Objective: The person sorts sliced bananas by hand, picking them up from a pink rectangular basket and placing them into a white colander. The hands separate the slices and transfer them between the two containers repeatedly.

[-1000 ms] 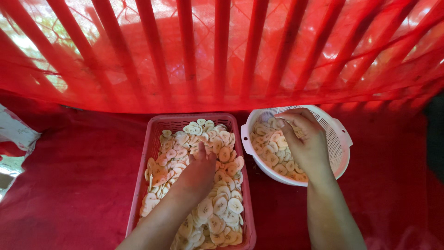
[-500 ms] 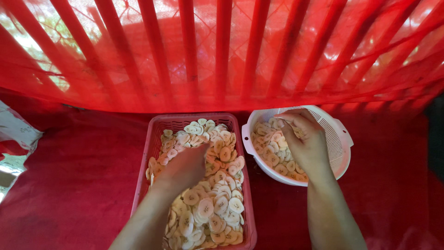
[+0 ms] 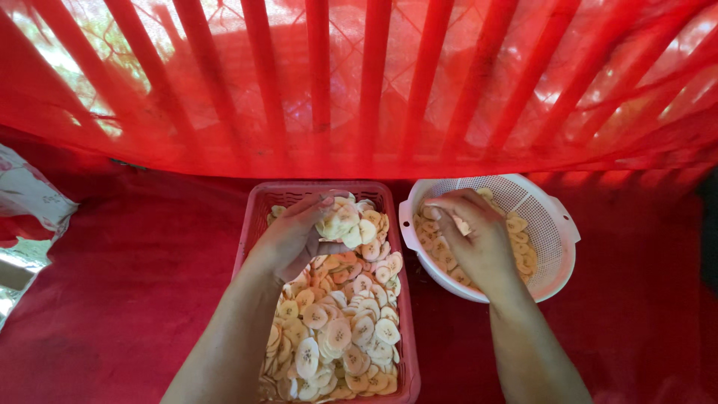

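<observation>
A red rectangular basket (image 3: 402, 314) holds many pale round fruit slices (image 3: 351, 329). My left hand (image 3: 288, 239) is over its far end, fingers closed on a small stack of slices (image 3: 340, 222) lifted off the pile. To the right stands a white perforated colander (image 3: 550, 224) with more slices (image 3: 516, 243) inside. My right hand (image 3: 479, 243) reaches down into the colander with fingers curled among the slices; whether it grips any is hidden.
Everything rests on a red cloth (image 3: 127, 299). A red mesh netting with broad red bars (image 3: 359, 90) hangs across the far side. A patterned white cloth (image 3: 26, 198) lies at the left edge.
My left hand moved from the middle of the basket toward its far end and lifted a small stack of slices. My right hand stayed in the colander.
</observation>
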